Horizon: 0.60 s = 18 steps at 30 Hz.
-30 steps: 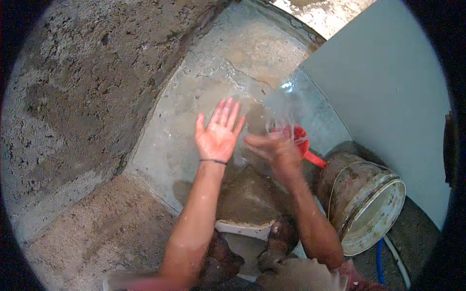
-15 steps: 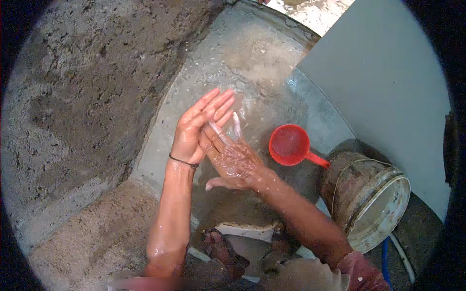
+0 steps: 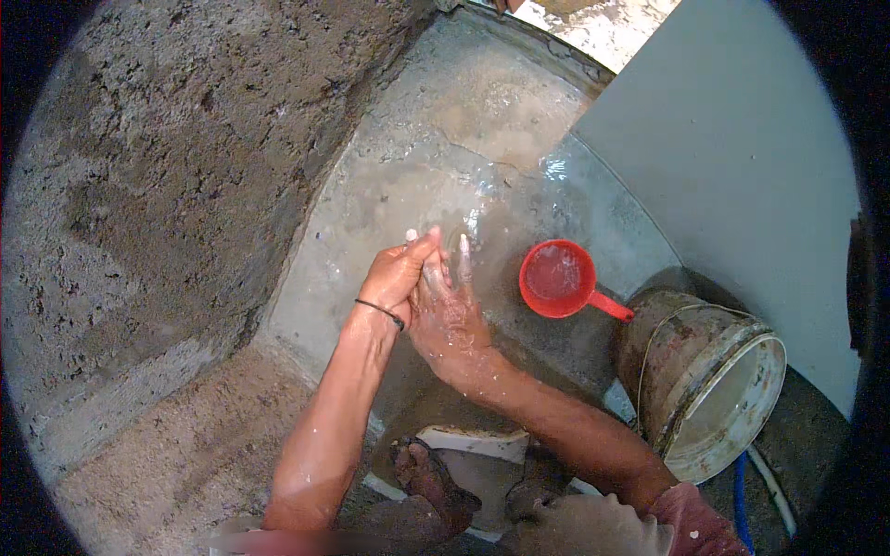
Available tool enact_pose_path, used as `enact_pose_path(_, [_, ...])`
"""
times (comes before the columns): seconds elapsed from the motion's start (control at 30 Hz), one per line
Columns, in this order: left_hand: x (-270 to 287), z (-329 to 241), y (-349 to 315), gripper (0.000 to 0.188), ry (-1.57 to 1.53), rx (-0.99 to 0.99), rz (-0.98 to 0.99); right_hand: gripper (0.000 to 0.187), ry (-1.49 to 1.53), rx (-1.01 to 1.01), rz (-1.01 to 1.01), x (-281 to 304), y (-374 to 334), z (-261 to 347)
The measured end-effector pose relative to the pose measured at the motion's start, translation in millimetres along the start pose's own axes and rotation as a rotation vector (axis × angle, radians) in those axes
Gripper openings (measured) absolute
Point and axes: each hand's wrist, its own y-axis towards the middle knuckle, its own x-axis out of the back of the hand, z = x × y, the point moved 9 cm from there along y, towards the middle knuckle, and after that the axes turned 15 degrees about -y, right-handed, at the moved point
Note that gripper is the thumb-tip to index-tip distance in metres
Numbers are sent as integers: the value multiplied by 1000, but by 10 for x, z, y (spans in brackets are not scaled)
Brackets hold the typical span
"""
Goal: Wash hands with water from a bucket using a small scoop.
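Note:
In the middle of the view my left hand (image 3: 390,276), a dark band at its wrist, is closed around some fingers of my right hand (image 3: 452,335). The right hand is turned back up, wet, with whitish lather on its fingers. One of its fingers points away from the others, toward the far side. Where the hands overlap, part of the left fingers and the right thumb are hidden. Right of the hands, apart from them, a red plastic dipper (image 3: 558,280) with a straight handle stands on the wet floor (image 3: 389,195), some liquid inside it.
A stained bucket (image 3: 660,350) lies tipped at the right, its pale round end facing me. Beside it run a blue hose (image 3: 741,505) and a pale pipe (image 3: 772,491). A rough wall (image 3: 195,157) rises left, a grey panel (image 3: 732,139) right. My foot (image 3: 431,482) shows below.
Both hands have come lower and nearer to me. The left hand, open with fingers outstretched before, has closed around the right fingers. The dipper and bucket stay in place.

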Motion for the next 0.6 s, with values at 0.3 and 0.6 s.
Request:
enact_pose_path(0.3, [-174, -69, -234, 21, -223, -78, 238, 57, 88, -36, -1, 108, 132, -129])
enact_pose_path(0.6, [-135, -138, -223, 23, 28, -291, 139, 57, 170, -5, 27, 59, 46, -103])
